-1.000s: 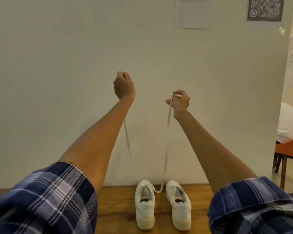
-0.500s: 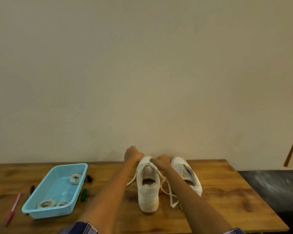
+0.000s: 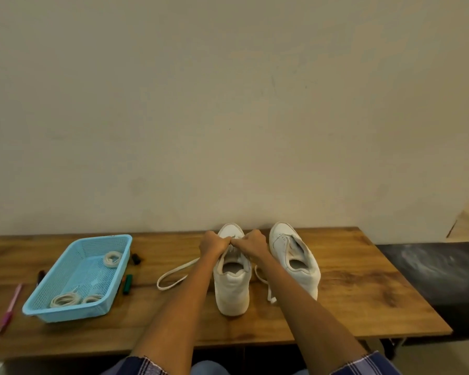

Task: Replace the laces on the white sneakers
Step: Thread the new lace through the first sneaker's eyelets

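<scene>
Sneakers: two white sneakers, side by side at the far middle of the wooden table (image 3: 349, 288), toes toward the wall, heels toward the person.
Left sneaker (image 3: 232, 288): upright, both hands working over its eyelet area.
Right sneaker (image 3: 295, 261): just beside the first, angled slightly, untouched, no lace seen in it.
Left hand (image 3: 213, 243): fingers curled tight over the lacing zone of the left sneaker, gripping the lace there; the exact pinch point is hidden.
Right hand (image 3: 252, 243): fingers likewise curled, knuckles meeting the left hand, gripping the lace at the same spot.
Lace (image 3: 173, 276): one white lace in use; one end loops on the table left of the left sneaker, the other end lies between the two sneakers.
Basket (image 3: 65, 313): one light blue mesh basket at the left of the table.
Coiled laces: three pale bundles inside the basket, one at the far end (image 3: 112, 259), two at the near end (image 3: 64, 299) and (image 3: 92, 298).
Markers: one green marker (image 3: 127, 284) right of the basket; one dark object (image 3: 136, 258) by its far right corner, type unclear.
Pens: one pink pen (image 3: 10, 307) at the far left; one dark pen (image 3: 40, 276) beside the basket's left wall.
</scene>
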Demonstrator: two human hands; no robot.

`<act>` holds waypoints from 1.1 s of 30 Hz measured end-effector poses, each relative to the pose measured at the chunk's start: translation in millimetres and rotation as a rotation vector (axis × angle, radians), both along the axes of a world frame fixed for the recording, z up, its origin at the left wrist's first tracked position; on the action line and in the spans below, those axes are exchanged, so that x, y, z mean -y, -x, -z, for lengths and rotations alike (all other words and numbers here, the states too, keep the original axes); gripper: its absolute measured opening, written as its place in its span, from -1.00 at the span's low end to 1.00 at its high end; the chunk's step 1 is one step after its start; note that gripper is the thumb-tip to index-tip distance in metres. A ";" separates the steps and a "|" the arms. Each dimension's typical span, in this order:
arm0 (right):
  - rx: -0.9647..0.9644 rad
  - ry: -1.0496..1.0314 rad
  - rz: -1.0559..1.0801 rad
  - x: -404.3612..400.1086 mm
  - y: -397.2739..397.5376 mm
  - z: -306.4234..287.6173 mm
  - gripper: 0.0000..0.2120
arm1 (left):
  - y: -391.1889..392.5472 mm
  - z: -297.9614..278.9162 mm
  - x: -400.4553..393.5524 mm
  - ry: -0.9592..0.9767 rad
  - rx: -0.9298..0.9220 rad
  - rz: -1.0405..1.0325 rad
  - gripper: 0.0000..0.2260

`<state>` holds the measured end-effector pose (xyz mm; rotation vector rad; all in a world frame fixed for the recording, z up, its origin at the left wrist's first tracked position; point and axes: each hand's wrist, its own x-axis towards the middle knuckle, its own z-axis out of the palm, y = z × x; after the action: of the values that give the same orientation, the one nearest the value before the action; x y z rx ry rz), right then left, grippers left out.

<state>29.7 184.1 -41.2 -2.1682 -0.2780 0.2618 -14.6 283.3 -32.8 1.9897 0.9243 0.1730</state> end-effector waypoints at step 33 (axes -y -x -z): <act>-0.121 -0.009 0.249 -12.9 -18.8 21.5 -0.73 | -20.1 31.8 -3.6 0.146 0.104 -0.319 -0.72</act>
<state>48.5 197.0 -62.8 -2.1422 0.0593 0.2481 5.5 286.9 -64.6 1.6755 1.1490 0.3730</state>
